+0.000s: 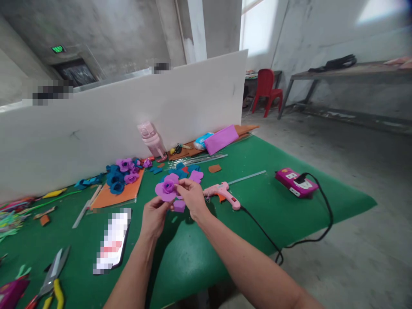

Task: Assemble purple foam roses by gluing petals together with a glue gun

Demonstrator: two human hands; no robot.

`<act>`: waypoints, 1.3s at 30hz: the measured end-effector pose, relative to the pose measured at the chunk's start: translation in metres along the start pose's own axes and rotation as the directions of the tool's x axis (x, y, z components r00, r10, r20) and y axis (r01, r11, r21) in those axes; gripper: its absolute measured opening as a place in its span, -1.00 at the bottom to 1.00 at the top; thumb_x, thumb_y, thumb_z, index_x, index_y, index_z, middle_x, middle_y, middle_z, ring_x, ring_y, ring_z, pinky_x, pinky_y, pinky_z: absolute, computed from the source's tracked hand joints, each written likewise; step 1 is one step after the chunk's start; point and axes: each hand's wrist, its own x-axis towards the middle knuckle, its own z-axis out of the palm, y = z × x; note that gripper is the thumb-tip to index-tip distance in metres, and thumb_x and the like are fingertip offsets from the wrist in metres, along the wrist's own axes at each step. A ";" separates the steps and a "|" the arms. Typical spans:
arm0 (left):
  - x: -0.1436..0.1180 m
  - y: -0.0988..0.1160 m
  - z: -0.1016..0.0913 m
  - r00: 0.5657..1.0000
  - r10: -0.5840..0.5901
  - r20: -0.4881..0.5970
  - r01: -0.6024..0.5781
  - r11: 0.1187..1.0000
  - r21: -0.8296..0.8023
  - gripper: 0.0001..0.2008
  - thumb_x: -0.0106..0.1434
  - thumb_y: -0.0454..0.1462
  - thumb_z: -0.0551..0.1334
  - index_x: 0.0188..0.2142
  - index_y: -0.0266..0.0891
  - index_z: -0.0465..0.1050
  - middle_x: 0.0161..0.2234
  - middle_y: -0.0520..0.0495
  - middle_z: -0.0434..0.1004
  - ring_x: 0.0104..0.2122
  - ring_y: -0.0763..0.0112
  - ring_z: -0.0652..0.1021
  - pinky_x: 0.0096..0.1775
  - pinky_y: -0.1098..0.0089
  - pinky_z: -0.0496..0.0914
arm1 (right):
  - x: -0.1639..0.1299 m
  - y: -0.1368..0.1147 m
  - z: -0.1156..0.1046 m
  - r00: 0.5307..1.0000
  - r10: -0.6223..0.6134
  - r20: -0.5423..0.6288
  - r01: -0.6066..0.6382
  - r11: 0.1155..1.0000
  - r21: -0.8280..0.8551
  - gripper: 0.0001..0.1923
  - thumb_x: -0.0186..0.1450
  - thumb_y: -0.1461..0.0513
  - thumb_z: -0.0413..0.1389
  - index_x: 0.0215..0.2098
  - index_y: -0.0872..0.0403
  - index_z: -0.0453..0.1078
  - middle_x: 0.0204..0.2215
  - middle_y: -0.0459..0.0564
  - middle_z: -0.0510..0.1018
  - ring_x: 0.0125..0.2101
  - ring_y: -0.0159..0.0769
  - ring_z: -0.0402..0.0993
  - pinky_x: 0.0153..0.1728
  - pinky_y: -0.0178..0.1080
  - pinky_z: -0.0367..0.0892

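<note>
Two bare hands at work over the green table, clock read from the purple flower, which is up off the surface at centre. Left hand, at 7 o'clock: fingers pinched together on the flower's lower edge, no gap worth noting. Right hand, about 3 o'clock: thumb and fingertips closed on its near-side petals. Whether there is fresh glue between them I cannot tell from here.

Step in hand, by my reading: petals being pressed and settled around the centre. The next move seems to call for a steady left pinch until the joint holds, and a gentle right release so the petal edge isn't dragged.

Nearby: pink glue gun lying at 3 o'clock, untouched; loose blue petals around 1 o'clock. Flower cluster at 9 o'clock on an orange sheet. Phone at 8; pink bottle at 11.
</note>
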 end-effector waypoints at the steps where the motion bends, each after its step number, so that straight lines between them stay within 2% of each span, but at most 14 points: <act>1: 0.000 -0.001 -0.001 1.000 0.012 0.005 -0.012 1.000 0.014 -0.87 -0.07 -0.29 0.35 -0.52 -0.32 0.48 -0.64 0.06 0.39 -0.58 0.53 0.36 -0.44 0.46 0.26 | -0.001 -0.002 0.001 1.000 0.026 -0.001 -0.026 1.000 0.015 -0.84 -0.05 0.17 0.16 -0.61 0.10 0.29 -0.66 -0.21 0.34 -0.60 -0.49 0.22 -0.55 -0.41 0.14; 5: 0.000 -0.005 -0.006 0.999 0.040 0.019 -0.041 0.998 0.056 -0.91 -0.04 -0.31 0.31 -0.53 -0.31 0.47 -0.63 0.05 0.40 -0.56 0.50 0.37 -0.42 0.44 0.28 | -0.005 -0.006 0.001 0.993 0.116 -0.009 -0.116 0.993 0.016 -0.80 -0.07 0.15 0.19 -0.60 0.09 0.30 -0.66 -0.21 0.35 -0.61 -0.48 0.23 -0.59 -0.42 0.11; 14: -0.003 0.002 -0.003 0.998 0.053 -0.029 -0.052 0.998 0.046 -0.93 -0.06 -0.31 0.30 -0.57 -0.29 0.47 -0.64 0.02 0.41 -0.57 0.46 0.39 -0.43 0.43 0.29 | -0.008 -0.002 0.001 0.987 0.154 0.038 -0.154 0.988 0.023 -0.72 -0.08 0.10 0.25 -0.49 0.10 0.37 -0.56 -0.11 0.47 -0.53 -0.41 0.36 -0.57 -0.41 0.19; 17: -0.004 0.002 -0.003 0.998 0.049 -0.034 -0.049 0.999 0.018 -0.94 -0.06 -0.32 0.30 -0.57 -0.29 0.47 -0.64 0.01 0.41 -0.58 0.47 0.39 -0.43 0.44 0.29 | -0.009 -0.002 0.001 0.989 0.148 0.026 -0.149 0.989 0.004 -0.73 -0.05 0.09 0.22 -0.45 0.09 0.40 -0.52 -0.09 0.50 -0.50 -0.41 0.39 -0.56 -0.42 0.20; 24: -0.004 0.000 -0.002 0.997 0.021 -0.074 -0.023 0.999 -0.033 -0.94 -0.09 -0.33 0.29 -0.55 -0.29 0.50 -0.65 0.02 0.41 -0.59 0.48 0.38 -0.46 0.45 0.28 | -0.009 0.002 -0.001 0.994 0.106 0.015 -0.105 0.993 -0.061 -0.77 -0.01 0.09 0.20 -0.53 0.09 0.37 -0.57 -0.11 0.46 -0.52 -0.40 0.36 -0.58 -0.41 0.19; 33: -0.004 -0.001 -0.001 0.994 0.036 -0.100 -0.039 0.999 -0.025 -0.99 -0.12 -0.36 0.27 -0.60 -0.28 0.48 -0.67 0.03 0.40 -0.60 0.48 0.38 -0.48 0.46 0.27 | -0.010 0.004 -0.001 0.995 0.095 0.004 -0.094 0.990 -0.107 -0.75 -0.01 0.07 0.21 -0.57 0.10 0.39 -0.62 -0.13 0.41 -0.55 -0.42 0.29 -0.54 -0.38 0.23; 39: -0.005 -0.001 -0.001 0.994 0.014 -0.112 -0.018 0.999 -0.030 -0.97 -0.12 -0.35 0.28 -0.59 -0.29 0.49 -0.66 0.02 0.41 -0.60 0.47 0.39 -0.48 0.45 0.28 | -0.011 0.004 -0.002 0.996 0.085 0.011 -0.083 0.988 -0.133 -0.76 0.03 0.08 0.18 -0.55 0.11 0.44 -0.57 -0.11 0.43 -0.52 -0.42 0.29 -0.50 -0.37 0.24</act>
